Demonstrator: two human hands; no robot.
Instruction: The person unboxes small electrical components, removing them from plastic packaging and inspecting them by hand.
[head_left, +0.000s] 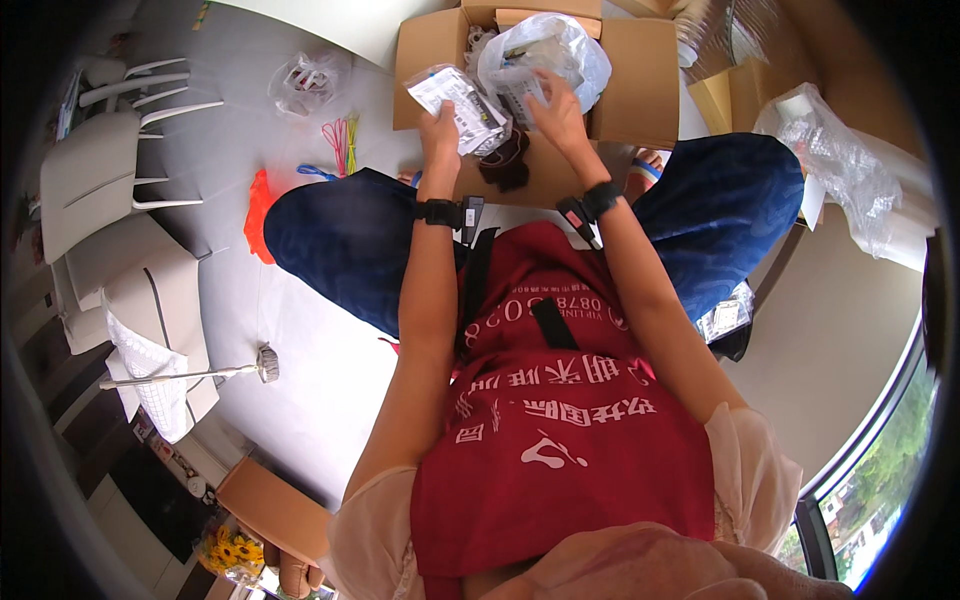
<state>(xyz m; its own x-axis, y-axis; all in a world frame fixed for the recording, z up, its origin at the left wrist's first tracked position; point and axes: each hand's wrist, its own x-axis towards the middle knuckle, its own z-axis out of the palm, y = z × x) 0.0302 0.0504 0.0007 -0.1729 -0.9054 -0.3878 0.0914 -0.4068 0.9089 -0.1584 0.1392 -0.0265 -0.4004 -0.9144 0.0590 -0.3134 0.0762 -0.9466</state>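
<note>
My left hand (440, 135) is closed on several flat clear plastic packets (466, 112) with printed white inserts, held over the near left part of an open cardboard box (640, 82). My right hand (559, 112) has its fingers on another printed clear packet (517, 91) at the near edge of a translucent white plastic bag (592, 56). That bag stands inside the box, and its contents are hard to make out. A dark brown item (504, 165) lies on the near box flap, just below the packets.
On the floor to the left are a clear bag (304, 84), pink and yellow cords (341, 142), a blue cord (315, 172) and a red plastic bag (259, 217). Chairs (94, 187) stand farther left. Bubble wrap (832, 157) lies at the right.
</note>
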